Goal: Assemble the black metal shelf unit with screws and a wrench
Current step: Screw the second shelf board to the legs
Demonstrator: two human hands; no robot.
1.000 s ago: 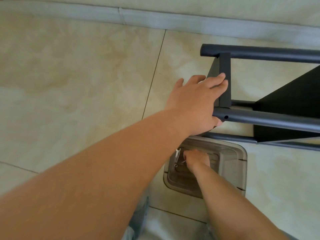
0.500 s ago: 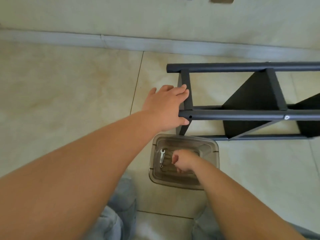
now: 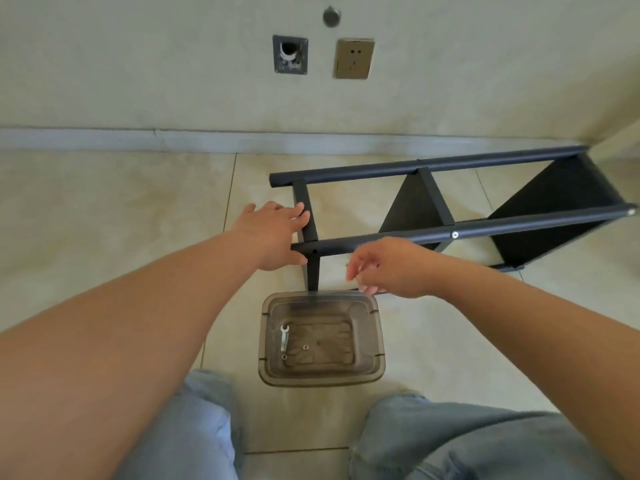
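Observation:
The black metal shelf unit (image 3: 485, 226) lies on its side on the tiled floor, its left end toward me. My left hand (image 3: 273, 233) grips that end, fingers over the flat crossbar and thumb under the near tube beside an empty screw hole (image 3: 314, 251). My right hand (image 3: 391, 268) hovers just in front of the near tube, above the bin, with fingers curled and pinching something small, apparently a screw. A silver wrench (image 3: 284, 337) lies in the clear plastic bin (image 3: 379, 341) with two small nuts (image 3: 305, 347). A fitted screw (image 3: 454, 234) shows further along the tube.
The wall with a baseboard (image 3: 138, 140) runs close behind the shelf, with a socket (image 3: 353, 58) and an open wall box (image 3: 290, 55) on it. My knees in blue jeans (image 3: 467, 445) flank the bin. Bare tile floor (image 3: 104, 220) stretches to the left.
My right hand has lifted out of the bin and risen toward the near tube. The view has tilted up and back, showing more wall and shelf. My left hand stays on the shelf end.

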